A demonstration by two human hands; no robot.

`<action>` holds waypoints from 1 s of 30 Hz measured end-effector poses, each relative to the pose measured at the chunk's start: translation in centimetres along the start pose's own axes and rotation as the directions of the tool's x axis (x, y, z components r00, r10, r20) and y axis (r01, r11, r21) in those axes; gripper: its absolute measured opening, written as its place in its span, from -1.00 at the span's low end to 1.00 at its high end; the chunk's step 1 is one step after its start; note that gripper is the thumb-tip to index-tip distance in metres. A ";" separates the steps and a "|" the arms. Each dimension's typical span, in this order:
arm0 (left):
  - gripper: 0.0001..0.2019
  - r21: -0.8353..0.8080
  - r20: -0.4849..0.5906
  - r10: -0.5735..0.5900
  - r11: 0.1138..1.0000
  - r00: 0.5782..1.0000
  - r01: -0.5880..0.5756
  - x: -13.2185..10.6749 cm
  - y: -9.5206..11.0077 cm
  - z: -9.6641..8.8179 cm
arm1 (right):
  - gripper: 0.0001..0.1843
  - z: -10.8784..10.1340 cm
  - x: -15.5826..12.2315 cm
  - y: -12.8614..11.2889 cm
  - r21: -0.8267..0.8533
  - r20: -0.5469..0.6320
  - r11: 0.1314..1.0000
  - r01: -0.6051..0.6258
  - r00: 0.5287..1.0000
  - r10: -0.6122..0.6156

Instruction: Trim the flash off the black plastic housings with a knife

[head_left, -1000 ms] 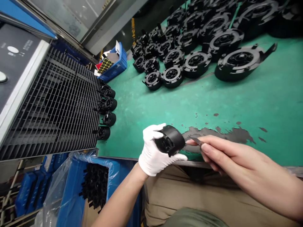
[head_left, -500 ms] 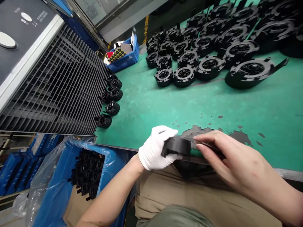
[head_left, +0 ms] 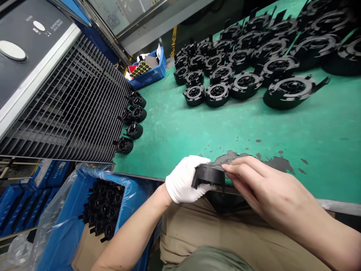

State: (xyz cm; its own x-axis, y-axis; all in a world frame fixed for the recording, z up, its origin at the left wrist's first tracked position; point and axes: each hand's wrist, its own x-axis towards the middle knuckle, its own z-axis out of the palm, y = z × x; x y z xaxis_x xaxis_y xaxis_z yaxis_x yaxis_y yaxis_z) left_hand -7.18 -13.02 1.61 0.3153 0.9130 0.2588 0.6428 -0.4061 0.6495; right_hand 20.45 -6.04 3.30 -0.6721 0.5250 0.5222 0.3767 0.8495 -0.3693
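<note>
My left hand (head_left: 186, 180), in a white glove, is closed around a round black plastic housing (head_left: 210, 176). It holds the housing tilted on its side, above the front edge of the green table (head_left: 175, 128). My bare right hand (head_left: 254, 177) is closed in a pinch, fingertips at the upper right rim of that housing. A thin pale line runs along the rim from those fingertips; what they grip is mostly hidden. Beyond my hands stand rows of similar black housings (head_left: 218, 92), their open ringed faces upward.
Several black parts (head_left: 134, 130) line the table by a grilled machine (head_left: 70, 94). A blue bin (head_left: 149, 73) with stickers and papers stands at the back. Below left, a plastic-lined blue crate (head_left: 128, 192) holds many black parts (head_left: 105, 207). Dark worn patches (head_left: 279, 163) mark the table near my right hand.
My right hand has moved left along the rim of the housing, its fingers drawn closer together. My left hand keeps its hold almost unmoved. The view has shifted slightly.
</note>
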 end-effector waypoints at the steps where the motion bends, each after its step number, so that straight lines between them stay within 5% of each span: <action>1: -0.49 0.000 0.019 -0.019 1.000 1.000 0.019 0.1 0.0 0.0 | -0.85 -0.3 0.2 -0.2 -0.036 0.003 0.999 0.011 1.000 -0.011; 14: -0.42 -0.020 0.063 -0.026 0.999 0.998 0.027 0.2 -0.1 0.0 | -0.62 -2.9 1.8 -1.8 -0.207 0.068 0.964 0.166 0.986 -0.155; 24: -0.69 -0.020 0.130 -0.052 0.998 0.990 0.055 0.8 0.3 -0.3 | -0.60 -3.0 0.9 -1.5 -0.157 0.088 0.972 0.176 0.983 -0.163; 30: -0.68 -0.029 0.158 -0.051 0.998 0.986 0.056 1.4 0.6 -0.7 | -0.54 -2.7 -0.3 -4.3 -0.043 0.065 0.961 0.273 0.961 -0.270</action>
State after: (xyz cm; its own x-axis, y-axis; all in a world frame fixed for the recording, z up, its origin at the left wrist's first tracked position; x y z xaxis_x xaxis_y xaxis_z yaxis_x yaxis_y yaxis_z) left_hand -6.85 -12.01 2.89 0.3886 0.9149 0.1092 0.6392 -0.3530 0.6833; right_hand 20.75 -9.71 6.75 -0.7885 0.2716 0.5518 0.2061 0.9620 -0.1790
